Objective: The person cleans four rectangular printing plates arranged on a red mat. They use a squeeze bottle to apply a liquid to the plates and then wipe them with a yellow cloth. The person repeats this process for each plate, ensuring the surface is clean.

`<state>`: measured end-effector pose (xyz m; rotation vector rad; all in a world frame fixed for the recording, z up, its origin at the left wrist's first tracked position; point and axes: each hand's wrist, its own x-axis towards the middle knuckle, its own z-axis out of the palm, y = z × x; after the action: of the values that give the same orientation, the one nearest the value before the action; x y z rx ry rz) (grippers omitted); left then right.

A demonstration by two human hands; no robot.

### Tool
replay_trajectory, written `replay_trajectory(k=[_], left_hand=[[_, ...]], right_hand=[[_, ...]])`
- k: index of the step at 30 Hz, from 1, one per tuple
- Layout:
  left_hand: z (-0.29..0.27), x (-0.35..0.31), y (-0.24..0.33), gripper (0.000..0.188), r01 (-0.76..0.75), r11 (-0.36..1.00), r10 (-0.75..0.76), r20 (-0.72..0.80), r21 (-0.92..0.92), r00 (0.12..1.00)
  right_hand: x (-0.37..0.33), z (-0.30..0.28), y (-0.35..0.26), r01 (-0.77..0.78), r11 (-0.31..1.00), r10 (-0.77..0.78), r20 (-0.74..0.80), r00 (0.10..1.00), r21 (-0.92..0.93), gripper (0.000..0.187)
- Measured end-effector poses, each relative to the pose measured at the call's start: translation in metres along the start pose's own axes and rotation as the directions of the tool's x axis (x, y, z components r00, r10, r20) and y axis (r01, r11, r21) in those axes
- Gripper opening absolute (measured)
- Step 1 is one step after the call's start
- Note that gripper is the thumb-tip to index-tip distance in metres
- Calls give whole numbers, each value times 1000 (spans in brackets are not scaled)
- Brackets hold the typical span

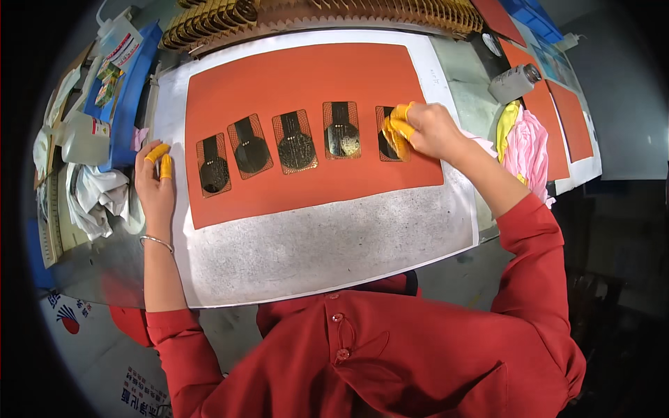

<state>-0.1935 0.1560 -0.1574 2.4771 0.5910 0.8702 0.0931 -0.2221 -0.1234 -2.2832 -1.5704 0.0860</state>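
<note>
Several small gold-and-black flexible circuit pieces lie in a row on an orange mat (306, 76). My right hand (425, 129), with yellow finger cots, presses a folded yellowish cloth (394, 136) onto the rightmost circuit piece (385, 136). My left hand (155, 184), also with yellow finger cots, rests flat on the white sheet (313, 244) at the mat's left edge, beside the leftmost circuit piece (213, 166). Three more pieces lie between them: (249, 146), (295, 141), (341, 130).
White rags (94, 191) and a plastic bottle (83, 136) sit at the left by a blue tray (132, 90). A stack of gold pieces (209, 21) lies at the back. Pink and yellow cloths (526, 143) and a grey canister (514, 82) are at the right.
</note>
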Motion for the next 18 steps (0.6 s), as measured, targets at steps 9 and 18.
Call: replay_trajectory(k=[9,18], left_hand=[[-2,-1,-5,18,14,999,-15,-12,-45,1000],[-2,1,3,19,25,999,-24,10,-47,1000]], right_hand=[[-11,6,3,-69,998,70,25,997,-8,12],[-30,4,-21,-12,999,12,-4,1000,33,11]])
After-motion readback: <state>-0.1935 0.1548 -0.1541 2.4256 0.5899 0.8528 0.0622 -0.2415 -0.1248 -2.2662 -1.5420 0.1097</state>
